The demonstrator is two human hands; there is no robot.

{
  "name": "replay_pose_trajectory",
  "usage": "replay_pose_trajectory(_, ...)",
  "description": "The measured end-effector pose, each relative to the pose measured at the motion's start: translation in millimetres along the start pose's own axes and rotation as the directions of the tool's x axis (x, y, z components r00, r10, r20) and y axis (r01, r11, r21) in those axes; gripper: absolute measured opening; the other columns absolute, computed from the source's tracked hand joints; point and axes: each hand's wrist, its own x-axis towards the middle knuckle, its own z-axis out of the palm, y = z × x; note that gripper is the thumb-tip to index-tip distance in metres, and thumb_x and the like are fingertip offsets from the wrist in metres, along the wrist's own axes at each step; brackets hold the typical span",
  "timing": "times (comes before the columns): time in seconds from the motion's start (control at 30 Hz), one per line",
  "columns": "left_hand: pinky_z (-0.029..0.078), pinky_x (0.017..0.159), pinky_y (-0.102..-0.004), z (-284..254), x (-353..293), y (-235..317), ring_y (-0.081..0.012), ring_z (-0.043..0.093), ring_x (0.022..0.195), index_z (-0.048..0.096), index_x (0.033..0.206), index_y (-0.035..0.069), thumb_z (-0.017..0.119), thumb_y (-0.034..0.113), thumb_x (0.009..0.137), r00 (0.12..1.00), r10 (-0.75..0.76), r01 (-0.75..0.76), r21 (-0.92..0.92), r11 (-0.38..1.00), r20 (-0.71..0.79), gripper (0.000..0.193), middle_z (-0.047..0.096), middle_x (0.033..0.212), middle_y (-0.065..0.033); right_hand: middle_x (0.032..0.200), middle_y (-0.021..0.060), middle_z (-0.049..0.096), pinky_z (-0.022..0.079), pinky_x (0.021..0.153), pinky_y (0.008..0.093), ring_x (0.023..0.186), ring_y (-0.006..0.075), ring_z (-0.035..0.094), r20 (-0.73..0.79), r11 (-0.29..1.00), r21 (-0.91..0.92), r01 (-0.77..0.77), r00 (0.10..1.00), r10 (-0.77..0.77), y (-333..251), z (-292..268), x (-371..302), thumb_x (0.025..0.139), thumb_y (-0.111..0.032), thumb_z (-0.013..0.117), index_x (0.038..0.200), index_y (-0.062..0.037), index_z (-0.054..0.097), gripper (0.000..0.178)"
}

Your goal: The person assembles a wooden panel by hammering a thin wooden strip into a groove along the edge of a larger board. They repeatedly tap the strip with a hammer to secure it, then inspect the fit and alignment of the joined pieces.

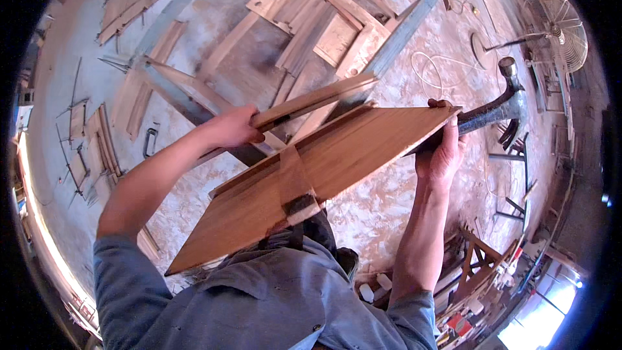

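A flat brown wooden panel [369, 146] is held tilted in front of my body, with a darker crosspiece [295, 175] over its middle. My left hand [234, 126] is wrapped round a long wooden rail [317, 98] beyond the panel's far edge. Whether the rail is joined to the panel I cannot tell. At the panel's right corner, my right hand [444, 155] is closed on a claw hammer [486, 116], its thumb against the panel's edge. The hammer's dark head points away to the right; part of its handle is hidden by the hand and the panel.
Beyond the panel, several boards [304, 19] lie over a bench frame with a blue-grey beam [405, 29]. A standing fan [556, 28] is at the far right, near a pale cable [427, 68] on the floor. More boards [133, 107] and a clamp [150, 142] lie left.
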Motion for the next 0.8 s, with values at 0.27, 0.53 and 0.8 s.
replay_pose_trajectory(0.27, 0.047, 0.071, -0.0306, -55.2, -155.0, 74.0, -0.0117, 0.058, 0.08, 0.061, 0.114, -0.001, 0.067, 0.025, 0.086, 0.965, 0.01, -0.087, -0.284, 0.955, -0.264, 0.039, 0.066, 0.092, -0.0067, 0.096, 0.0107, 0.062, 0.053, 0.061, 0.0303, 0.07, 0.0184, 0.06, 0.005, 0.989, 0.146, -0.003, 1.0, 0.003, 4.6, 21.3, 8.8, 0.094, -0.009, 0.062, 0.105, -0.0026, 0.054, 0.015)
replay_pose_trajectory(0.53, 0.045, 0.078, -0.0262, -30.5, -195.2, 100.2, -0.0068, 0.052, 0.088, 0.059, 0.115, 0.0, 0.065, 0.014, 0.088, 0.935, 0.045, -0.112, -0.172, 0.979, -0.352, 0.031, 0.06, 0.096, -0.0004, 0.09, 0.006, 0.062, 0.052, 0.06, 0.0284, 0.066, 0.0148, 0.059, 0.035, 0.973, 0.229, -0.005, 0.999, -0.003, 8.2, 25.6, 7.6, 0.093, -0.006, 0.062, 0.107, -0.0026, 0.056, 0.015)
replay_pose_trajectory(0.8, 0.049, 0.08, -0.0403, -17.7, -208.3, 120.4, -0.0312, 0.065, 0.093, 0.061, 0.112, 0.0, 0.072, 0.026, 0.082, 0.848, 0.205, -0.208, 0.048, 0.977, -0.489, 0.041, 0.068, 0.098, -0.0173, 0.096, 0.0054, 0.062, 0.054, 0.062, 0.0286, 0.068, 0.0143, 0.059, 0.028, 0.96, 0.279, -0.033, 0.999, 0.027, 21.3, 21.3, 7.8, 0.093, -0.005, 0.061, 0.113, -0.0039, 0.057, 0.02)
